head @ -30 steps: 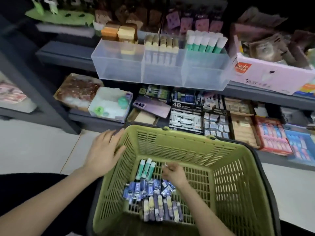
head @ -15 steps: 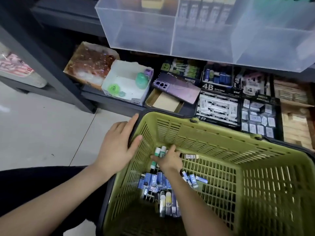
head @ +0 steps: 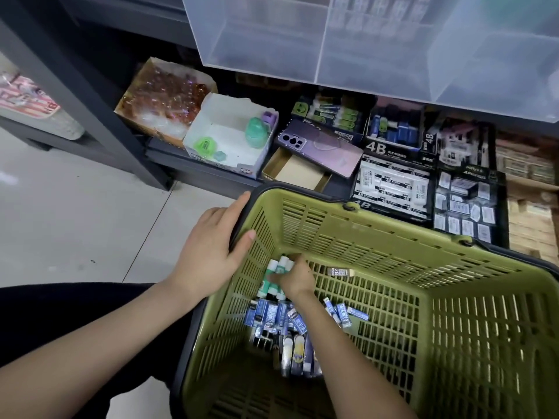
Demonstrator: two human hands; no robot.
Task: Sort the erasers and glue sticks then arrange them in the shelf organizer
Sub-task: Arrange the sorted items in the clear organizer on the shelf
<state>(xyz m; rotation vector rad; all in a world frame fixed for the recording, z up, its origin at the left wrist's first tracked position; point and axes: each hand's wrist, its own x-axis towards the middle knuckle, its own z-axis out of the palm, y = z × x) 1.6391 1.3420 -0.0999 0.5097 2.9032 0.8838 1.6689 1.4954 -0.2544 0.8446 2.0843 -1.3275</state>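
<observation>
Clear plastic forms the shelf organizer, which hangs over the shelf edge at the top of view. Its front compartments look mostly bare from here, so there seems to be room for more. Below it the green basket sits tilted toward the person, probably so its contents slide to the near wall within easy reach.

The left grip clasps the basket's near-left corner, thumb inside the wall and fingers over the dark rim, apparently to steady it. The right grip is down inside, fingers curled round a small bundle of glue sticks with white caps and green bodies. Gathering several at once suits sorting by kind.

Just beneath lie the blue-wrapped erasers in a loose heap on the basket floor, not yet taken. A lone brown eraser marked 2B lies apart, beside the right grip.
</observation>
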